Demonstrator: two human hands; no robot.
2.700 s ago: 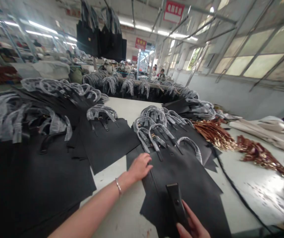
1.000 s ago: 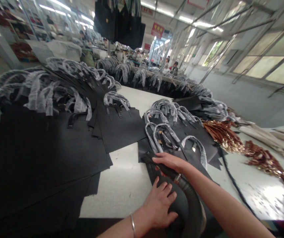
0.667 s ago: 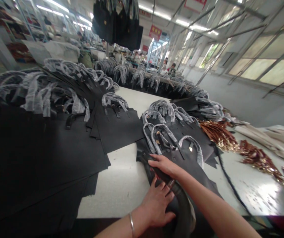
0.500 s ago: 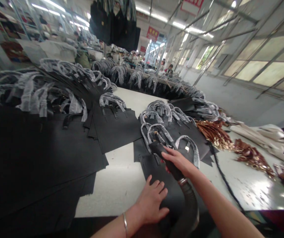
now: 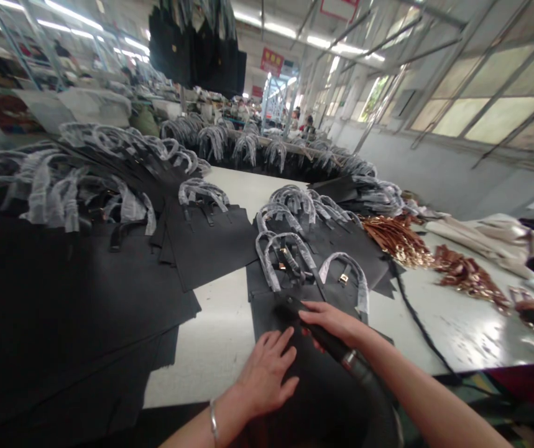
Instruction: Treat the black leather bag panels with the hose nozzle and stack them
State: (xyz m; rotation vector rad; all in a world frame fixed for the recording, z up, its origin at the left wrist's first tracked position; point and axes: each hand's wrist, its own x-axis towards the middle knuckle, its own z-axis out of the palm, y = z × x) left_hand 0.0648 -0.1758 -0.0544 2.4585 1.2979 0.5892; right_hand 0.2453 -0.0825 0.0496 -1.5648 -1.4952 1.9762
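The pale table [image 5: 220, 330] stretched out ahead of you, carrying on your left a broad stack of black panels [image 5: 61, 311] with film-wrapped handles [image 5: 45, 183] along its far side. Beyond the table, above its far end, hung several black bags [image 5: 201, 56]; you could not see into them. Behind the left stack stood pale bins [image 5: 94, 109], seemingly covered in whitish sheeting, so their contents could not be made out.

The black panel [image 5: 316, 379] you were at lay at the near edge, right of the table's bare middle strip, just on your side of more wrapped handles. Cream cloth [image 5: 485, 239] lay in folds at the far right.

Your right hand [image 5: 332, 320] was closed firmly around a black handheld tool [image 5: 334, 346], its blurred head over the panel and its dark hose [image 5: 372, 386] curving back toward you. Your left hand [image 5: 267, 370] lay palm down on the panel, fingers loosely spread and gripping nothing, the fingertips near the tool's head.

Between the wrapped handles and the cloth lay two bundles of brown straps [image 5: 395, 236] with gold-coloured ends. Smallest were the silver bracelet [image 5: 213, 423] on your left wrist and a gold fitting [image 5: 344, 278] within one handle's arch.
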